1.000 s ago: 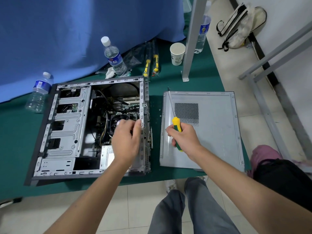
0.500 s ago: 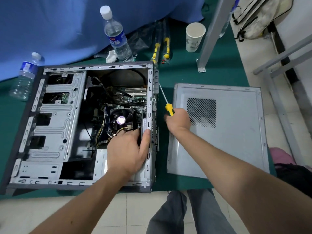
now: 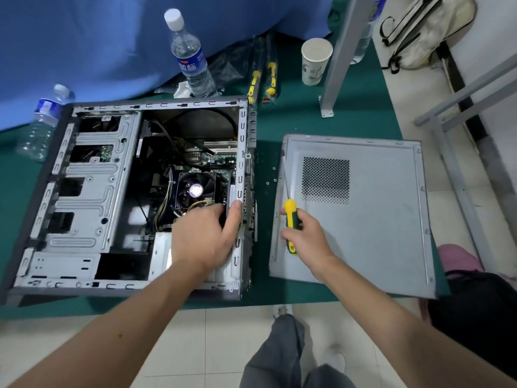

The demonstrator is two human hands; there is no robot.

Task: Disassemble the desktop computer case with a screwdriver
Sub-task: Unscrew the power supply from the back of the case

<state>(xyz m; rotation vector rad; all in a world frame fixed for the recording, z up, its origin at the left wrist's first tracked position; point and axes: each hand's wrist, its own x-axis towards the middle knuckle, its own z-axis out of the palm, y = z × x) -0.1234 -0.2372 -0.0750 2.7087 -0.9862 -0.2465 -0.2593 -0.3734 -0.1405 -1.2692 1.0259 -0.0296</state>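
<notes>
The open computer case (image 3: 92,197) lies on its side on the green table, its fan (image 3: 195,190) and cables exposed. My left hand (image 3: 205,236) grips the case's rear right frame, thumb on the rail and fingers inside by the fan. My right hand (image 3: 306,239) holds a yellow-and-green screwdriver (image 3: 291,219), shaft pointing away from me over the left edge of the removed side panel (image 3: 377,219). That panel lies flat to the right of the case. A few small screws (image 3: 272,177) lie on the green cloth between case and panel.
Two water bottles (image 3: 190,57) (image 3: 42,121) stand and lie behind the case against a blue cloth. Spare yellow-handled screwdrivers (image 3: 263,77) in a bag and a paper cup (image 3: 314,61) sit at the back. A metal post (image 3: 340,54) rises beside the cup. My legs are below the table edge.
My right hand has drawn the screwdriver back from the case's rear edge to above the side panel's left edge. My left hand stays on the case frame.
</notes>
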